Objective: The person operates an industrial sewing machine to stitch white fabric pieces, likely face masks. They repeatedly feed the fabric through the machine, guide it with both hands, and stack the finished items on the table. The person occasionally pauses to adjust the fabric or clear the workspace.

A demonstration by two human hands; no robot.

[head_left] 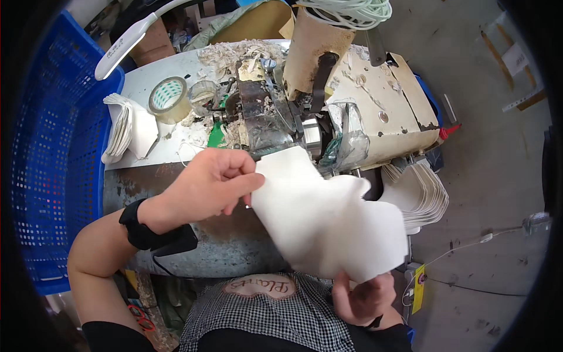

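Note:
A white, flat cut piece, leather-like with a notched edge, is stretched between my two hands in front of the machine. My left hand pinches its upper left corner between thumb and fingers. Down at the lower right, my right hand grips the opposite end, close to my apron. The piece's top edge lies just in front of the machine's metal working parts, partly covering them. Similar white pieces are stacked to the right, below the machine body. Another folded bunch rests at the table's left.
A blue perforated basket borders the left side. On the worktop are a tape roll and heaps of pale shavings. A white lamp arm reaches in from above. A cylinder topped with pale cord rises behind the machine.

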